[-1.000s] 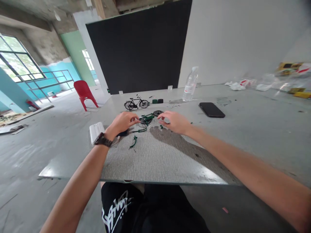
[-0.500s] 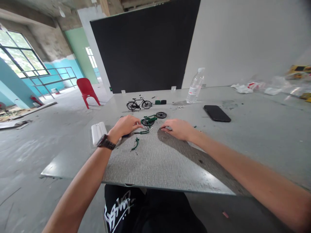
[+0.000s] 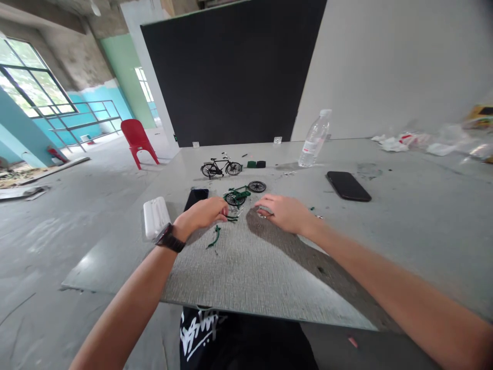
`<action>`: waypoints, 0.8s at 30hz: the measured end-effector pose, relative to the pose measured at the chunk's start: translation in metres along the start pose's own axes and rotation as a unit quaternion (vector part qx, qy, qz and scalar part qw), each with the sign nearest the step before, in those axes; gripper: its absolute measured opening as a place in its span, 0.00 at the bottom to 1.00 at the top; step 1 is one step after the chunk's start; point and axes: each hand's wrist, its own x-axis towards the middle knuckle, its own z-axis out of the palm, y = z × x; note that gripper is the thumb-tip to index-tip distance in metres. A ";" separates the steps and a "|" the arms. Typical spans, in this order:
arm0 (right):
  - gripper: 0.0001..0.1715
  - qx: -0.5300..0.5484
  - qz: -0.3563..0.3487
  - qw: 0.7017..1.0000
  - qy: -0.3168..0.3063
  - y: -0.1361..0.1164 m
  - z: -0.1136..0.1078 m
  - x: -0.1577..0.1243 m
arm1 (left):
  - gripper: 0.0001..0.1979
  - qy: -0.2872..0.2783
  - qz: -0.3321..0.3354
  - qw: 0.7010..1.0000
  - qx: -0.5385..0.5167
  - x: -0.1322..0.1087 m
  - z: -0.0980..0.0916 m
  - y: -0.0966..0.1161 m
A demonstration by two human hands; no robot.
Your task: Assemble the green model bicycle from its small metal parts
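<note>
My left hand (image 3: pixel 208 210) is closed, its fingertips pinching the end of a thin green fork-shaped bicycle part (image 3: pixel 232 218) at the table. A curved green piece (image 3: pixel 214 237) lies just nearer to me. My right hand (image 3: pixel 284 211) rests low over the table with thumb and fingers curled together; a small dark sliver shows at the fingertips, too small to name. Between and beyond the hands lies a green model bicycle frame (image 3: pixel 238 197) with one wheel on it. A loose black wheel (image 3: pixel 257 186) sits beside its far end.
A finished black model bicycle (image 3: pixel 221 167) stands farther back, near small green and black blocks (image 3: pixel 256 164). Left are a dark phone (image 3: pixel 195 197) and a white case (image 3: pixel 155 218). Right are a water bottle (image 3: pixel 314 139), another black phone (image 3: pixel 348 185) and plastic bags (image 3: pixel 423 141).
My left hand has drawn slightly toward me, onto the green fork-shaped part, uncovering the dark phone behind it. The right hand stays curled in nearly the same place. The view has shifted slightly.
</note>
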 end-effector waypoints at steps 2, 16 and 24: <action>0.17 -0.008 0.000 1.000 0.017 0.003 -0.001 0.000 | 0.03 0.001 0.008 1.000 -0.005 0.000 0.004 -0.001; 0.27 0.024 -0.073 0.995 0.068 -0.015 -0.015 -0.009 | 0.04 0.085 0.043 0.995 -0.022 0.003 -0.001 0.033; 0.16 0.053 -0.095 0.992 0.061 -0.025 -0.012 -0.010 | 0.15 0.189 0.085 0.938 0.277 -0.004 -0.002 0.074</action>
